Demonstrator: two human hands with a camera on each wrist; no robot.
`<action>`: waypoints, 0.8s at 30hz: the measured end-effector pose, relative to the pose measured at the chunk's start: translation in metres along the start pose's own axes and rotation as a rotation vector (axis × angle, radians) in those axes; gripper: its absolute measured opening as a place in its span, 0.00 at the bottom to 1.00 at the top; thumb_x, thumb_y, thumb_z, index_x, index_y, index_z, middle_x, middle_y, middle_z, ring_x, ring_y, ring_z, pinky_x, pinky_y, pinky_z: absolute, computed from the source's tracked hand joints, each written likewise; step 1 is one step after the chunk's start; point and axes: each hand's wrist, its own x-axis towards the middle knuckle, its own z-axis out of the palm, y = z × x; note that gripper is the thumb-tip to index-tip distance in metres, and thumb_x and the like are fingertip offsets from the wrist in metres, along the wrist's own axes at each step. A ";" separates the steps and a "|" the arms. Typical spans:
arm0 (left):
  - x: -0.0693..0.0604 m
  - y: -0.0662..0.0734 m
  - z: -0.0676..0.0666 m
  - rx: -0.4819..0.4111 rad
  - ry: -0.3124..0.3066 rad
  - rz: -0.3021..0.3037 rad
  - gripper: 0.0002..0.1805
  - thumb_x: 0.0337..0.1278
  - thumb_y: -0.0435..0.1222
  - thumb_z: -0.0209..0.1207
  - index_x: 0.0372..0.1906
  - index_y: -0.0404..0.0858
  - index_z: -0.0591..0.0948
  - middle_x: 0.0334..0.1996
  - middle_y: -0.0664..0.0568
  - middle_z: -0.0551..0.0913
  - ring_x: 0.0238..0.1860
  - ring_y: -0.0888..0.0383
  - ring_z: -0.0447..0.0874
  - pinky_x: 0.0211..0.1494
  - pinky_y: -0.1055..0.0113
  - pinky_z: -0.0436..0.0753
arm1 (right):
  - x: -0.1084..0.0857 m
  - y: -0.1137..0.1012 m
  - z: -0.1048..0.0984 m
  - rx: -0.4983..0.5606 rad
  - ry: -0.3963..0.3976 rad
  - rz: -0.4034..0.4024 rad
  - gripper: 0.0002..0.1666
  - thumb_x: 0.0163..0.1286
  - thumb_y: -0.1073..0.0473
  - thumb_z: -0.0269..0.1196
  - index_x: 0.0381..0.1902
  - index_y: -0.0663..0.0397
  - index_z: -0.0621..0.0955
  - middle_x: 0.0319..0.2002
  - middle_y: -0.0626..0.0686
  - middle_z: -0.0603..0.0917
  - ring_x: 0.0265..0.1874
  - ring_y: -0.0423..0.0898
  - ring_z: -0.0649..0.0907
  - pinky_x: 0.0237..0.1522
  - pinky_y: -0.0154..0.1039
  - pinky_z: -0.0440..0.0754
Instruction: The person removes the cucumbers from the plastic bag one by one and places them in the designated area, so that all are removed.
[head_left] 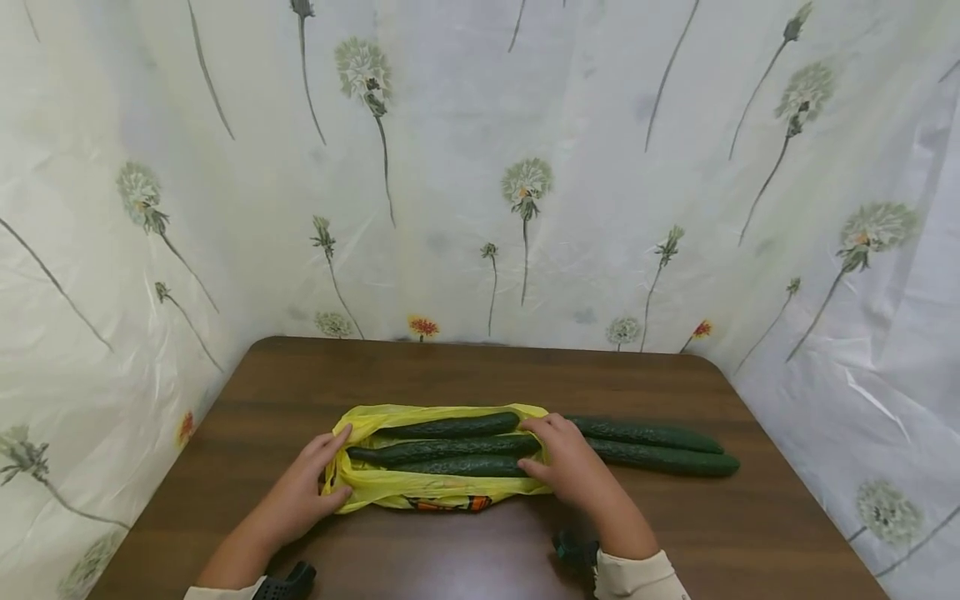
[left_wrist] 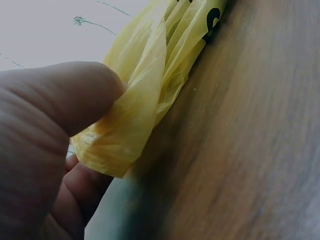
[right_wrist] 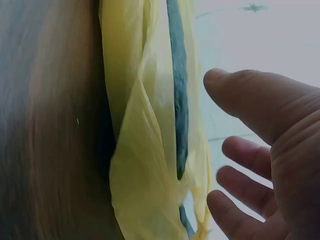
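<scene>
A yellow plastic bag (head_left: 375,490) with black and orange print lies across the table, its upper side gaping. Inside it, three dark green cucumbers (head_left: 450,452) rest side by side. My left hand (head_left: 296,492) pinches the bag's left end; in the left wrist view the thumb (left_wrist: 95,95) presses the yellow film (left_wrist: 135,110) against the fingers. At the bag's right end hovers my right hand (head_left: 573,467). The right wrist view shows its thumb (right_wrist: 245,92) and fingers spread and apart from the film, with a strip of cucumber (right_wrist: 179,95) visible through the opening.
Two more cucumbers (head_left: 660,457) lie on the brown wooden table (head_left: 450,371) right of the bag, their left ends hidden behind my right hand. A pale curtain (head_left: 450,167) printed with dandelions surrounds the table's back and sides.
</scene>
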 end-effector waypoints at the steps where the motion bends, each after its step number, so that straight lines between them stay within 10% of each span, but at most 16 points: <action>1: -0.001 0.000 0.000 -0.007 0.001 0.000 0.49 0.64 0.36 0.70 0.85 0.43 0.57 0.72 0.38 0.64 0.24 0.64 0.67 0.32 0.67 0.75 | 0.001 -0.001 0.002 -0.012 0.004 0.000 0.30 0.67 0.51 0.75 0.66 0.46 0.81 0.59 0.51 0.79 0.61 0.55 0.77 0.60 0.58 0.79; 24: -0.001 0.001 0.002 0.004 0.014 -0.005 0.49 0.64 0.36 0.71 0.85 0.44 0.57 0.72 0.39 0.65 0.30 0.62 0.70 0.34 0.67 0.74 | 0.007 -0.021 0.025 -0.073 -0.033 -0.092 0.30 0.67 0.47 0.75 0.65 0.44 0.81 0.58 0.50 0.76 0.60 0.53 0.75 0.58 0.54 0.80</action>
